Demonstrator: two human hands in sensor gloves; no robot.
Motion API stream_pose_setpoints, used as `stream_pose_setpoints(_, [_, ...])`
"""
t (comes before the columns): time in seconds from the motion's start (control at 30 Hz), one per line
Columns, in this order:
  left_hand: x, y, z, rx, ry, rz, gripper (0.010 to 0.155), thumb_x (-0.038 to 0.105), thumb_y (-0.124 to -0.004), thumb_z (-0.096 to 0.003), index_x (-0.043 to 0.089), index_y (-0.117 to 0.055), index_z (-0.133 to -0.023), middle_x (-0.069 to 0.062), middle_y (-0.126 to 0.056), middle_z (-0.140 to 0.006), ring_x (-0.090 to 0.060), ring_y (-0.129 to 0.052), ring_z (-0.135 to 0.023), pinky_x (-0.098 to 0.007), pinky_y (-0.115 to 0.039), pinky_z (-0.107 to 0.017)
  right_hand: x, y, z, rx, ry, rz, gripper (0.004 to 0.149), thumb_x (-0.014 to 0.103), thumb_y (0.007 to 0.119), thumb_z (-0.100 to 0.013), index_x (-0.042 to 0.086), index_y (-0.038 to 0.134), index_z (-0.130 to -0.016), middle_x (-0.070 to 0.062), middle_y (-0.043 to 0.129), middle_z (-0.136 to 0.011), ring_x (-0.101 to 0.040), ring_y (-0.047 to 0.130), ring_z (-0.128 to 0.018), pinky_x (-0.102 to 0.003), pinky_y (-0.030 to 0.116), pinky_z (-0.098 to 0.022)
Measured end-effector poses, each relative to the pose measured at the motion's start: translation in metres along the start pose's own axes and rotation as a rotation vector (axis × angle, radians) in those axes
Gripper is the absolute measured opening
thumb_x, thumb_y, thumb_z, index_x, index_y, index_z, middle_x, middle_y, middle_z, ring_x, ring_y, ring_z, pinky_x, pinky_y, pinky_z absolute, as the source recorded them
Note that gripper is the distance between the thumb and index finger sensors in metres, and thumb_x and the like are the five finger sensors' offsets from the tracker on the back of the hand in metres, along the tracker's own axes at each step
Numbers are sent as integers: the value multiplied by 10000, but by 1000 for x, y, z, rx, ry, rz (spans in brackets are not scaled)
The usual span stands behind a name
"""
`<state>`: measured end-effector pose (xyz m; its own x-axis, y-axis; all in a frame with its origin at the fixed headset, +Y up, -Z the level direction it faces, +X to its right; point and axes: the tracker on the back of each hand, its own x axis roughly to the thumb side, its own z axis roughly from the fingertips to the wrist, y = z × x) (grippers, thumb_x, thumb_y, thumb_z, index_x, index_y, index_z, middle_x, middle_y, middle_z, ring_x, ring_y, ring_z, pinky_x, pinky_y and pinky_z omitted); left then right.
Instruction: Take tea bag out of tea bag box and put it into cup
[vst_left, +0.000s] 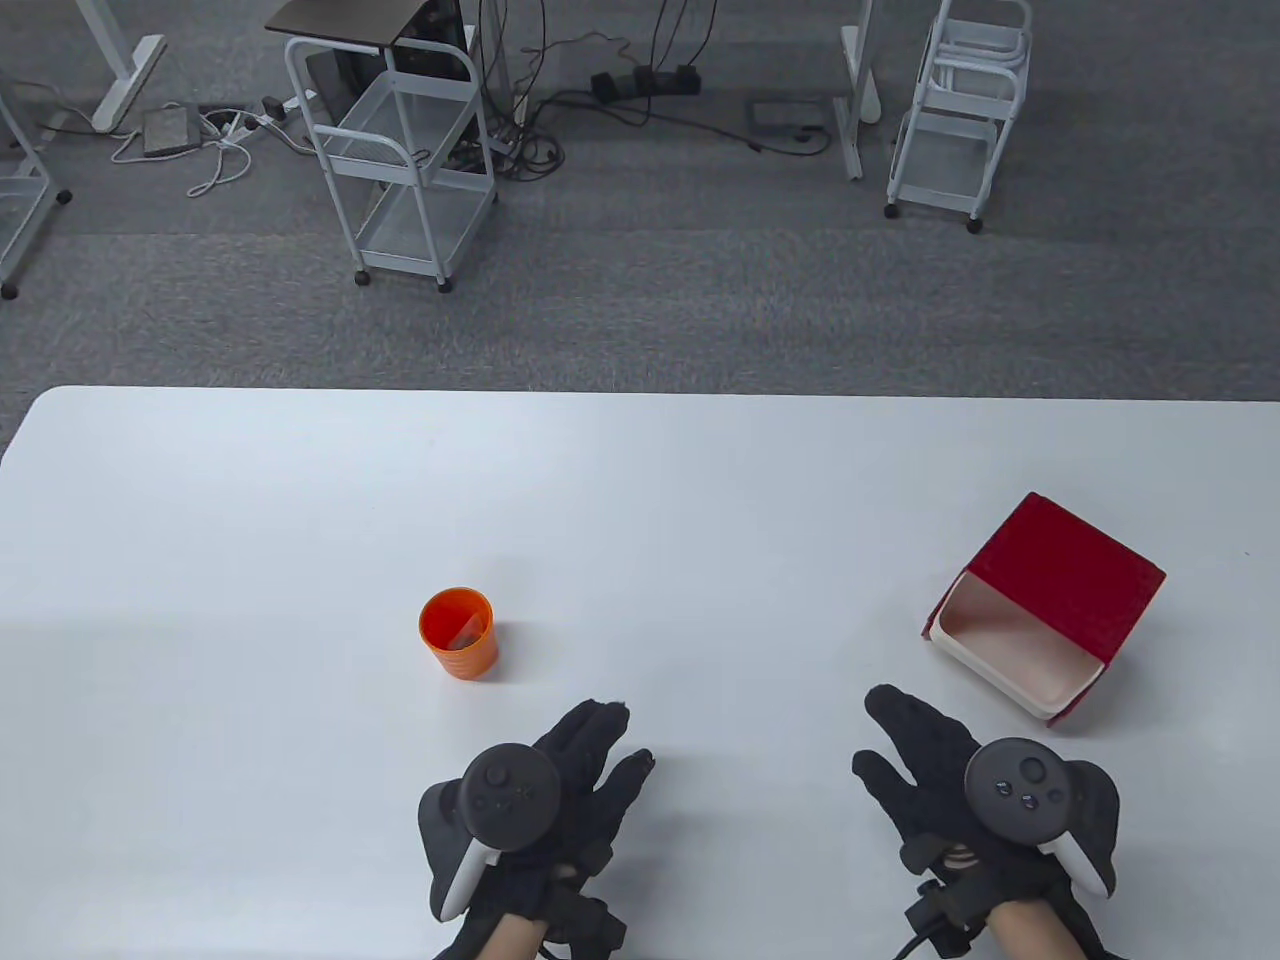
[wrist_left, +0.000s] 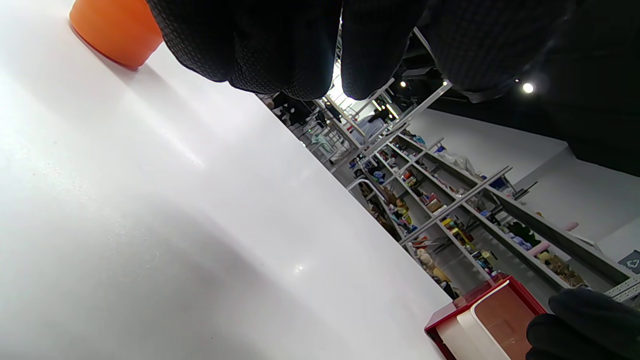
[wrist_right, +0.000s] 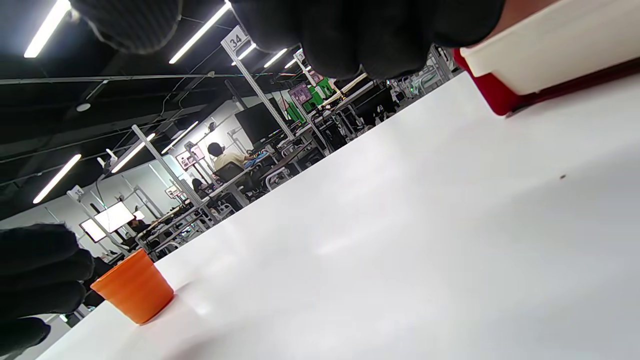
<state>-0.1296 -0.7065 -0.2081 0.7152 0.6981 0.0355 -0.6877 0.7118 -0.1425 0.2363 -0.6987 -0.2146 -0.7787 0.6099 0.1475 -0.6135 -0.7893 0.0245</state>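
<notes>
The orange cup stands upright on the white table, left of centre, with a small greyish tea bag lying inside it. The red tea bag box sits at the right with its white inner tray slid out toward me; the tray looks empty. My left hand lies open and holds nothing, just below and right of the cup. My right hand lies open and holds nothing, just left of the box. The cup and the box also show in the right wrist view.
White wire carts and cables stand on the grey carpet beyond the table's far edge. The left wrist view shows the cup's base, the box and storage shelves behind it.
</notes>
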Motion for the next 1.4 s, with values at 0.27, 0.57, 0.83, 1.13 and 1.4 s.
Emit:
stream_pose_setpoints(0.27, [-1,0,0,-10,9,0,656,611,-676,-490,315,-685,-1075,-62,-671,-1195,-330,-708,-1053,-455,-662,-760,-9,5,2,25,18,-38,678,548,712,-456,166,591,-1003,-191,669,-1037,-485,709,-876,-579,624,-662])
stream_pose_setpoints(0.57, [-1,-1,-1,-18,5,-10,656,612,-677,-488,315,-689,-1072,-62,-671,-1194,-331,-709,-1053,-457,-662,-759,-10,5,4,24,21,-41,680,548,713,-455,165,590,-1003,-192,670,-1036,-487,707,-876,-579,624,-662])
stream_pose_setpoints(0.83, [-1,-2,-1,-17,3,-17,654,609,-680,-488,310,-694,-1070,-67,-675,-1192,-335,-710,-1050,-460,-662,-757,-11,4,4,21,18,-42,684,549,714,-453,163,589,-1003,-192,669,-1036,-487,708,-874,-580,623,-661])
stream_pose_setpoints(1.13, [-1,-2,-1,-20,9,-24,656,608,-681,-488,308,-694,-1071,-67,-676,-1190,-338,-710,-1048,-462,-662,-755,-12,4,5,28,20,-40,684,548,715,-453,159,590,-1002,-194,670,-1034,-489,708,-874,-581,621,-661])
stream_pose_setpoints(1.4, [-2,-3,-1,-29,16,-32,654,609,-681,-487,312,-693,-1070,-62,-672,-1194,-335,-711,-1049,-461,-661,-757,-12,4,5,31,21,-37,685,548,715,-453,158,589,-1002,-194,670,-1034,-488,707,-873,-581,621,-662])
